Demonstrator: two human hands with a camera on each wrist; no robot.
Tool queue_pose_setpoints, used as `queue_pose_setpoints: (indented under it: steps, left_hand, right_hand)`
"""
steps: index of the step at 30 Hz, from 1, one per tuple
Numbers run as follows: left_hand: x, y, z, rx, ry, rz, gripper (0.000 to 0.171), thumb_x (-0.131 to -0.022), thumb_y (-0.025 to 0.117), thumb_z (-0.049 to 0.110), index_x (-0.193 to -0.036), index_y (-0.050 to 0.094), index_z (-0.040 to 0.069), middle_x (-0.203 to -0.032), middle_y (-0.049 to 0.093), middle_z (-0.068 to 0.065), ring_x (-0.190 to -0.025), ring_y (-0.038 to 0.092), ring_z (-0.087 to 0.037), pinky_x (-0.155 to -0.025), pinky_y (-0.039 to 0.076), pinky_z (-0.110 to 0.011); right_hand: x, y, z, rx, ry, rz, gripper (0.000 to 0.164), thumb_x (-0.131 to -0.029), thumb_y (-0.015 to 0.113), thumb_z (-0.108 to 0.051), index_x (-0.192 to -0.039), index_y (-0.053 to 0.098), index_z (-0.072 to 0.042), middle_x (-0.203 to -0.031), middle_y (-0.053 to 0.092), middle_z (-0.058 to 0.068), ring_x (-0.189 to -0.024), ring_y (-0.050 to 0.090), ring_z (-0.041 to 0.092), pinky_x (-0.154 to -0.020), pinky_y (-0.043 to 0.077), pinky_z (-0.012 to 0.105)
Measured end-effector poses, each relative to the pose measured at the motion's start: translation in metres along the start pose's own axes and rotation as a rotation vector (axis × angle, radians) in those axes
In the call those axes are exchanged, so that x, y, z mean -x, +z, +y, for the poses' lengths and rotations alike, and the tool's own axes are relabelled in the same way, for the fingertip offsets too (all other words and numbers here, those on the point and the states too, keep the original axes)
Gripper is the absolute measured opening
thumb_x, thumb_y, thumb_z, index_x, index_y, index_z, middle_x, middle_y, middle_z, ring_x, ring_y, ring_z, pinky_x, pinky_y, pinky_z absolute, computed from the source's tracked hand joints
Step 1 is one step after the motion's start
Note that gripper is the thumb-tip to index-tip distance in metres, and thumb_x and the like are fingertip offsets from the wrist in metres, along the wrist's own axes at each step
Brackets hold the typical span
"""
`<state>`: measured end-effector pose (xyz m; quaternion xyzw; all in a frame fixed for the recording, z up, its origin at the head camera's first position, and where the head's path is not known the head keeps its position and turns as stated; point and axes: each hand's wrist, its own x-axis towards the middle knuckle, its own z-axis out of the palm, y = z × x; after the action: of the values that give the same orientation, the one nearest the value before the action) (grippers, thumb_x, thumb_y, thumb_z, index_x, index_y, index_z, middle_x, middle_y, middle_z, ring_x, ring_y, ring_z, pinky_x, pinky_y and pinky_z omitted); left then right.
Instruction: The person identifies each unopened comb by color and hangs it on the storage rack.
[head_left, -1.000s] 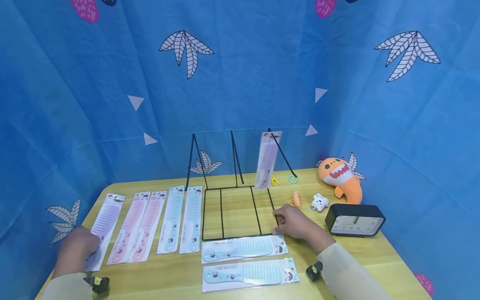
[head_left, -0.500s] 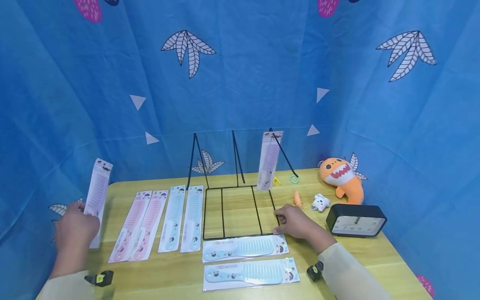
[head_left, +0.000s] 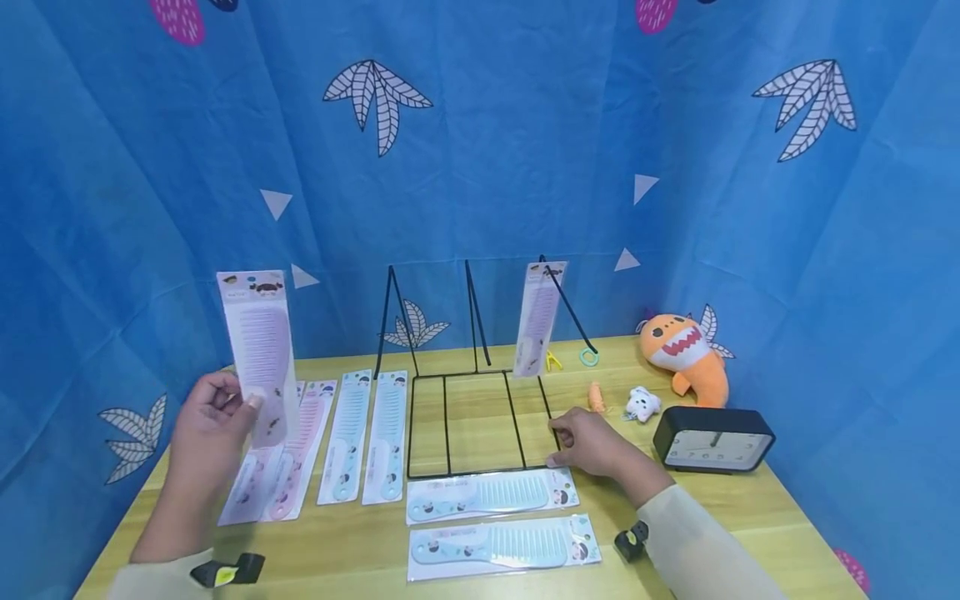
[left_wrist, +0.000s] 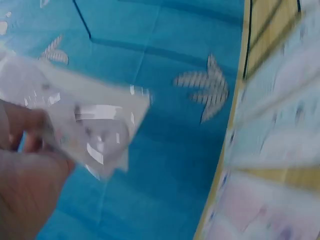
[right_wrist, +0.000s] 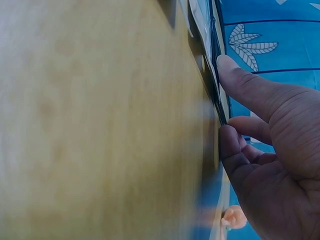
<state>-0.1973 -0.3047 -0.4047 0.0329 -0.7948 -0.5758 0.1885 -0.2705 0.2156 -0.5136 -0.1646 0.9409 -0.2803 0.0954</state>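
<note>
My left hand [head_left: 210, 429] pinches a purple comb in clear packaging [head_left: 262, 350] near its lower end. The pack stands nearly upright above the table's left side, in front of two pink packaged combs [head_left: 300, 450]. In the left wrist view, this comb pack [left_wrist: 102, 135] is blurred between thumb and fingers [left_wrist: 30, 130]. My right hand [head_left: 592, 446] grips the front right corner of a black wire rack [head_left: 447, 425], thumb and fingers at its wire. Another purple packaged comb [head_left: 538, 321] hangs on the rack's right hook. The other two hooks carry nothing.
Blue packaged combs lie left of the rack [head_left: 386, 442] and in front of it [head_left: 502, 546]. On the right are a black clock [head_left: 712, 442], an orange plush shark [head_left: 686, 358], a small white toy [head_left: 641, 404] and a teal ring [head_left: 588, 357]. A blue curtain [head_left: 480, 167] stands behind.
My left hand has lifted the purple comb pack off the table at far left, then moved right and turned its front to view. My right hand has stayed at the rack.
</note>
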Motion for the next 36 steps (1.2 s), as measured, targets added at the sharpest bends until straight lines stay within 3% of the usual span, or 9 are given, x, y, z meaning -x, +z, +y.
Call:
queue_pose_setpoints:
  steps: [3,6,9,12,16,20,27,33,36]
  left_hand:
    - [0.007,0.010,-0.001,0.297,0.149,-0.179,0.024,-0.110,0.055,-0.005,-0.130,0.057,0.008,-0.137,0.072,0.006,-0.124,0.070,-0.002,-0.098,0.058,-0.017]
    - [0.012,0.018,-0.002,0.476,0.245,-0.359,0.035,-0.107,0.051,-0.015,-0.135,0.061,0.004,-0.135,0.075,0.005,-0.127,0.072,-0.006,-0.101,0.059,-0.021]
    - [0.015,0.026,-0.002,0.502,0.284,-0.465,0.043,-0.106,0.048,-0.020,-0.136,0.066,0.006,-0.135,0.076,0.004,-0.126,0.072,-0.008,-0.102,0.059,-0.022]
    - [0.018,0.035,-0.003,0.490,0.304,-0.552,0.042,-0.102,0.049,-0.024,-0.125,0.068,0.005,-0.128,0.077,0.004,-0.118,0.073,-0.008,-0.099,0.061,-0.023]
    - [0.025,0.054,0.001,0.351,0.306,-0.632,0.027,-0.100,0.057,-0.021,-0.109,0.063,0.004,-0.117,0.077,0.009,-0.108,0.073,-0.007,-0.089,0.064,-0.027]
    - [0.039,0.079,0.011,0.192,0.258,-0.660,0.014,-0.102,0.065,-0.009,-0.106,0.061,0.003,-0.109,0.078,0.007,-0.100,0.075,-0.010,-0.081,0.066,-0.033]
    - [0.060,0.131,0.028,0.100,0.196,-0.631,0.011,-0.102,0.070,-0.002,-0.108,0.066,0.006,-0.108,0.077,-0.017,-0.088,0.074,-0.015,-0.077,0.066,-0.033]
    - [0.068,0.175,0.048,-0.018,0.156,-0.546,0.017,-0.103,0.072,0.003,-0.110,0.070,0.018,-0.109,0.078,-0.004,-0.087,0.072,-0.017,-0.079,0.063,-0.032]
    - [0.071,0.191,0.058,-0.060,0.145,-0.535,0.017,-0.104,0.073,0.006,-0.110,0.070,0.022,-0.109,0.077,0.000,-0.088,0.072,-0.017,-0.084,0.064,-0.039]
  right_hand:
    - [0.001,-0.001,-0.001,-0.008,0.001,-0.004,0.069,-0.088,0.094,-0.023,-0.144,0.066,0.005,-0.096,0.057,0.003,-0.091,0.053,0.019,-0.079,0.044,0.040]
    - [0.001,-0.001,-0.003,-0.010,0.011,-0.008,0.069,-0.088,0.094,-0.024,-0.144,0.066,0.005,-0.097,0.058,0.003,-0.092,0.053,0.019,-0.080,0.045,0.040]
    - [0.001,-0.002,-0.004,0.001,0.011,-0.014,0.069,-0.089,0.093,-0.025,-0.145,0.066,0.004,-0.097,0.058,0.003,-0.092,0.053,0.018,-0.080,0.044,0.039]
    - [0.001,-0.003,-0.004,-0.002,0.013,-0.015,0.069,-0.089,0.093,-0.025,-0.146,0.065,0.004,-0.096,0.057,0.002,-0.092,0.053,0.018,-0.079,0.043,0.038]
    - [0.001,-0.002,-0.004,-0.008,0.016,-0.014,0.069,-0.089,0.093,-0.025,-0.145,0.065,0.004,-0.096,0.056,0.003,-0.091,0.053,0.018,-0.078,0.042,0.038]
    - [0.002,-0.002,-0.004,-0.015,0.015,-0.010,0.069,-0.088,0.094,-0.023,-0.144,0.066,0.005,-0.096,0.056,0.004,-0.091,0.052,0.019,-0.078,0.042,0.039]
    - [0.003,-0.002,-0.003,-0.026,0.006,-0.005,0.068,-0.088,0.094,-0.020,-0.144,0.066,0.006,-0.095,0.056,0.004,-0.090,0.052,0.019,-0.079,0.042,0.040]
    - [0.001,-0.003,-0.001,-0.018,-0.014,-0.003,0.067,-0.088,0.094,-0.020,-0.143,0.066,0.006,-0.089,0.054,0.004,-0.086,0.051,0.018,-0.078,0.041,0.039]
    - [0.001,-0.002,0.000,-0.002,-0.035,-0.004,0.053,-0.088,0.093,-0.021,-0.131,0.073,0.003,-0.085,0.052,0.004,-0.084,0.049,0.018,-0.078,0.040,0.039]
